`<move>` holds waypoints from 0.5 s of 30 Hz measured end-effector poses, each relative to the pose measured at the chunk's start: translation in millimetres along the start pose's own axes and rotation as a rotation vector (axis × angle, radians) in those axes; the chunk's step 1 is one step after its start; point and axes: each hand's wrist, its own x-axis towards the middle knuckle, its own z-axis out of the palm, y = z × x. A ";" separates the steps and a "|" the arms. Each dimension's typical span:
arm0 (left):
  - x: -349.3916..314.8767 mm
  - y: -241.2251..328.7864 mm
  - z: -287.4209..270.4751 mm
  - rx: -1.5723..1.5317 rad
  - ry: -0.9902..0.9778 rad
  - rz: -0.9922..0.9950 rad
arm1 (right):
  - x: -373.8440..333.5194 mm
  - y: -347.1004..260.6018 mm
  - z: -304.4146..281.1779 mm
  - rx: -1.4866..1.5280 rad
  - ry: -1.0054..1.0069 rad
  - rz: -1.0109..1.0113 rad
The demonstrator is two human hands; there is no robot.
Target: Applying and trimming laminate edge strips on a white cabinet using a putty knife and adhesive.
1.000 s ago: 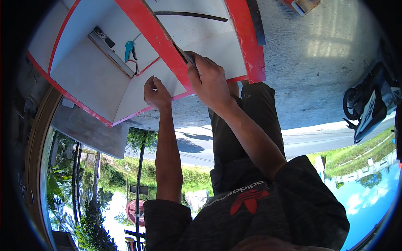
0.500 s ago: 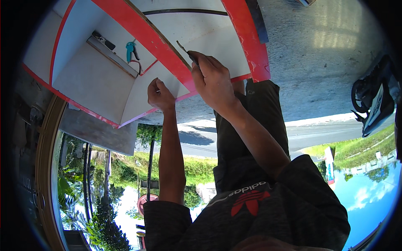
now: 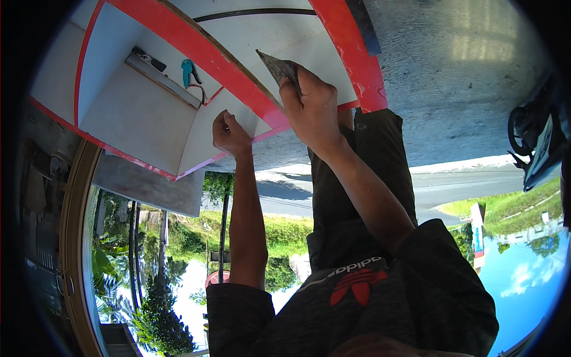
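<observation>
One wide concrete floor [image 3: 446, 113] spreads to the right of the white cabinet [image 3: 361, 59], which has red edges and is seen open. To the left of this cabinet there is a wooden frame [image 3: 77, 196], and just below its lower left edge a grey board [image 3: 154, 187]. A red bar [image 3: 208, 50] divides the cabinet into left and right compartments. At the far side of its right compartment lies a long, thin dark strip [image 3: 256, 13].

Of the two hands, the right hand [image 3: 312, 110] is above the cabinet's right compartment, near the bar, and grasps a flat dark blade [image 3: 275, 66]. The blade points away from the person; whether it touches the cabinet, I cannot tell. The left hand [image 3: 232, 137] is at the cabinet's near edge with fingers loosely curled; I cannot tell if something small is inside them. In the cabinet's left compartment are a teal hand tool [image 3: 187, 68] and, beside it, a smaller black object [image 3: 156, 63].
</observation>
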 end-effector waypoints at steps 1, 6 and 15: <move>-0.6 0.5 1.3 0.007 -0.002 0.001 | 3.8 6.7 -1.4 0.021 -0.082 0.109; -1.3 0.8 2.0 0.000 0.009 -0.004 | 7.4 10.2 1.9 -0.002 -0.136 0.061; -1.3 1.2 2.3 0.004 0.013 -0.024 | -4.9 -8.3 11.5 -0.011 -0.158 0.005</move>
